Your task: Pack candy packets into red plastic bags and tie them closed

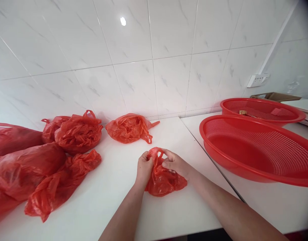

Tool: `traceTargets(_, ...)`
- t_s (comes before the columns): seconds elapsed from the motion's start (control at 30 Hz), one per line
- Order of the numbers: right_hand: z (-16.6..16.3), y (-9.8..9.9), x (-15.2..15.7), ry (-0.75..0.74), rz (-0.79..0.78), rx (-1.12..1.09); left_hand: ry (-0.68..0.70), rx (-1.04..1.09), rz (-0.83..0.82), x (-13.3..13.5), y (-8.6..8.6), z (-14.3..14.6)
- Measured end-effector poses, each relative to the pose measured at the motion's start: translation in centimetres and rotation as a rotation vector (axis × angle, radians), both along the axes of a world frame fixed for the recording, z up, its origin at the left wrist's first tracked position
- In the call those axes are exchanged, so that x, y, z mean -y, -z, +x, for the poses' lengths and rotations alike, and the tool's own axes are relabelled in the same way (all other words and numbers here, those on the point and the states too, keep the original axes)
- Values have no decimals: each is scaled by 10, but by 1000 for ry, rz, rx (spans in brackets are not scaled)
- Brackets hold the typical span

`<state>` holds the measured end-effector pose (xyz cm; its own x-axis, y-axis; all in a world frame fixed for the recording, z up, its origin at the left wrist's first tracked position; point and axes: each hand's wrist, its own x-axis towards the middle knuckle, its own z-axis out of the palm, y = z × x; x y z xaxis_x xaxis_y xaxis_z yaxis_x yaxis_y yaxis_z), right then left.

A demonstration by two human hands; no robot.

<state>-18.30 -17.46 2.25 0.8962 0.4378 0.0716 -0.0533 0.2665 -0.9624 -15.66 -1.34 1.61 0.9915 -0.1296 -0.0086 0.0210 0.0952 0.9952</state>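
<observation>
A small red plastic bag lies on the white table right in front of me. My left hand pinches its top edge from the left, fingers closed on the plastic. My right hand grips the bag's handle loop from the right, fingers curled round it. Both hands meet at the bag's knotted mouth. What the bag contains cannot be seen.
Several filled red bags lie along the left, and another knotted bag sits by the tiled wall. Two big red perforated baskets stand on the right table. A wall socket is at the far right.
</observation>
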Motion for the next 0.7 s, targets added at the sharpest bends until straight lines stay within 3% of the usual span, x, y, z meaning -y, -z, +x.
traceTargets(0.13, 0, 6, -8, 38, -11, 1, -21, 107, 269, 1, 10, -1)
traceTargets(0.3, 6, 11, -6, 169, 45, -128, -11, 183, 377, 3, 13, -2)
traceTargets(0.47, 11, 10, 2, 256, 181, -246, -152, 630, 477, 1, 5, -6)
traceTargets(0.57, 10, 10, 2, 254, 211, -259, -116, 870, 543, -1, 1, -8)
traceTargets(0.7, 8, 10, 0, 241, 218, -267, -14, 908, 638, 1, 0, -9)
